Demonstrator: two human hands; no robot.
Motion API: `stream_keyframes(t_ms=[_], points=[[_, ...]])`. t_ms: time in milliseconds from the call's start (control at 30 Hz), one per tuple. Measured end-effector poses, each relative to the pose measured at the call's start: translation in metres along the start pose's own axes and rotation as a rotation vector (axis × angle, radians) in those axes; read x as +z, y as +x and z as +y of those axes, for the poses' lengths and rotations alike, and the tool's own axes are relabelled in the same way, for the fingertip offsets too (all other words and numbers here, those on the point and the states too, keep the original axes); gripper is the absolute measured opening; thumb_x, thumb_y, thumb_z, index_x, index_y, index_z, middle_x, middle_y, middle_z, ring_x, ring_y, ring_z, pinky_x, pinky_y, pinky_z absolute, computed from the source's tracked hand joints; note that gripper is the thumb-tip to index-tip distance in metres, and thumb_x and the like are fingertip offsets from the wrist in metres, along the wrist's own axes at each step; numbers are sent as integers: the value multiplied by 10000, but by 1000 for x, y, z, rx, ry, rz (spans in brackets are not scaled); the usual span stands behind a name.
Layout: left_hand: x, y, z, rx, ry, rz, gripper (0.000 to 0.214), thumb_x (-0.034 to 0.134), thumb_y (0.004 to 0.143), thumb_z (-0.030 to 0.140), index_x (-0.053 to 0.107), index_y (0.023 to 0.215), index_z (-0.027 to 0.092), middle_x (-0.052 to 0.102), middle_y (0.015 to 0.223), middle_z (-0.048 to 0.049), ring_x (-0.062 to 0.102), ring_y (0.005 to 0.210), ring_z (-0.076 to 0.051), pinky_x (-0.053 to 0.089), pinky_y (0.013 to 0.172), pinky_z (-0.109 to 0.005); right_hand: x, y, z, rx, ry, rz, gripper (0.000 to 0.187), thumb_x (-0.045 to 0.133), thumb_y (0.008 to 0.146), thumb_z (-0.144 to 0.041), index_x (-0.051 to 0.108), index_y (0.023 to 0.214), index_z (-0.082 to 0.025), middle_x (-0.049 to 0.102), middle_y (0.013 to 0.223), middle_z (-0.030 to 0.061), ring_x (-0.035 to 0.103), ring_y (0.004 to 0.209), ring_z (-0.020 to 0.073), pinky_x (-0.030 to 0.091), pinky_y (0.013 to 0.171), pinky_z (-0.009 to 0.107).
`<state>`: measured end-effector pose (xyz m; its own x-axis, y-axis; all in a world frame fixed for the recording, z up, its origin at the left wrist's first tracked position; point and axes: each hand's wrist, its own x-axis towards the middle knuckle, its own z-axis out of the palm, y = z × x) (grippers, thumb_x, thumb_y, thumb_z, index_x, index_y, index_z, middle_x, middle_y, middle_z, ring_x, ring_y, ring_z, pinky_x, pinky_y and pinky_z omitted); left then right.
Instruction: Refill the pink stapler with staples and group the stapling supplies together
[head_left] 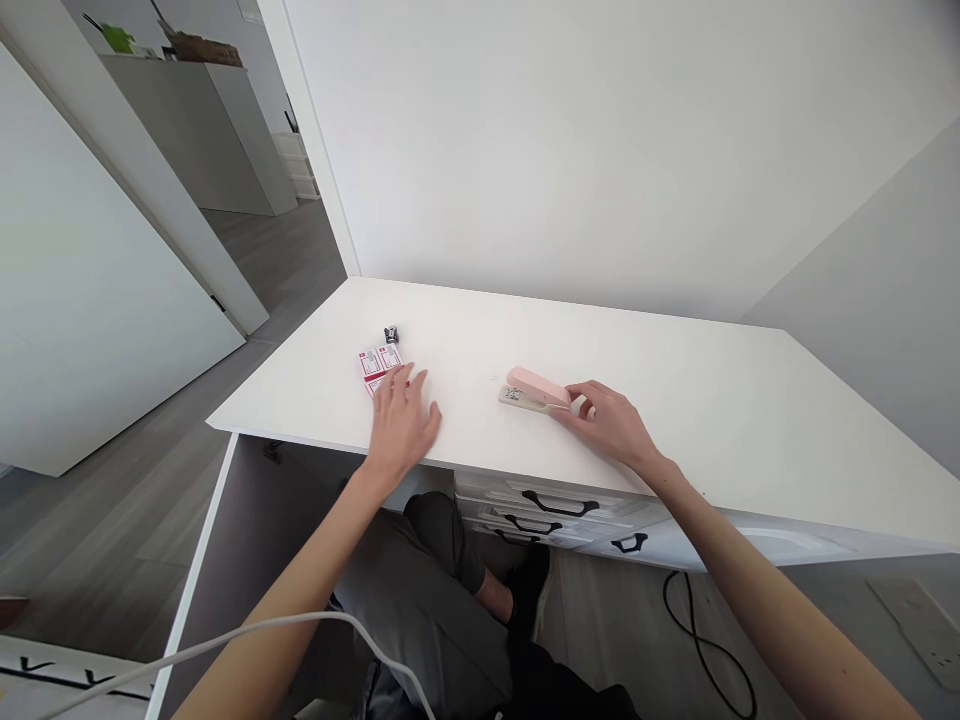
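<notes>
A pink stapler (534,390) lies on the white desk (675,400), and my right hand (609,421) grips its rear end with the fingers curled round it. My left hand (403,418) lies flat on the desk with its fingers stretched out. Its fingertips reach the near edge of two small red-and-white boxes (378,365). Just behind the boxes sits a small dark metal object (391,334), apart from both hands.
Drawers with black handles (559,505) sit under the desk's front edge, above my legs. A black cable (705,645) loops on the floor at right. A white cable (247,630) crosses my left forearm. White walls back the desk; a doorway opens at left.
</notes>
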<state>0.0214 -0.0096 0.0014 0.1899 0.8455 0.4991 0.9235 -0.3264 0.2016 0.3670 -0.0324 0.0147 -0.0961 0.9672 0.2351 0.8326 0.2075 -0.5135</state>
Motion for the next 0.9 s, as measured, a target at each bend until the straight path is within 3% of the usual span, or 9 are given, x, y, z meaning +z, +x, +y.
stream_keyframes(t_ms=[100,233,400,533,700,900], points=[[-13,-6,-20,-75,29,52,516,494,1007,335,510,1480,128,501,1575,-239,379,1524,-418,376,1215,-627,6,-7,4,63,49,59,314,657,941,-578,661,994,-269,745,952,29,661,735,213,487,706,368],[-24,-14,-35,-136,63,29,529,481,1006,368,527,1475,130,510,1589,-224,398,1515,-416,363,1211,-617,12,-9,5,155,4,137,315,669,896,-558,566,884,-261,692,817,4,630,709,210,426,637,329],[-27,-19,-36,-71,62,-52,489,430,1052,415,593,1437,160,574,1555,-189,443,1500,-384,336,1230,-584,11,-14,12,214,-111,172,348,644,890,-569,510,814,-257,635,750,-20,573,635,180,354,596,302],[-24,-17,-19,70,21,-88,483,426,1074,450,611,1443,200,604,1485,-173,495,1418,-364,375,1201,-554,9,-18,15,184,-167,157,421,612,909,-610,469,744,-251,625,719,-6,546,610,174,302,585,296],[-17,-8,20,251,-100,-214,491,468,1074,461,581,1505,256,589,1382,-164,501,1322,-354,438,1135,-544,9,-19,17,108,-235,123,541,598,905,-695,372,698,-248,619,692,0,532,622,171,267,587,291],[3,10,64,335,-218,-326,496,487,1071,487,600,1491,249,580,1323,-152,502,1249,-339,462,1105,-530,9,-17,19,39,-236,104,554,590,916,-734,396,730,-249,639,724,9,544,632,174,273,587,291]])
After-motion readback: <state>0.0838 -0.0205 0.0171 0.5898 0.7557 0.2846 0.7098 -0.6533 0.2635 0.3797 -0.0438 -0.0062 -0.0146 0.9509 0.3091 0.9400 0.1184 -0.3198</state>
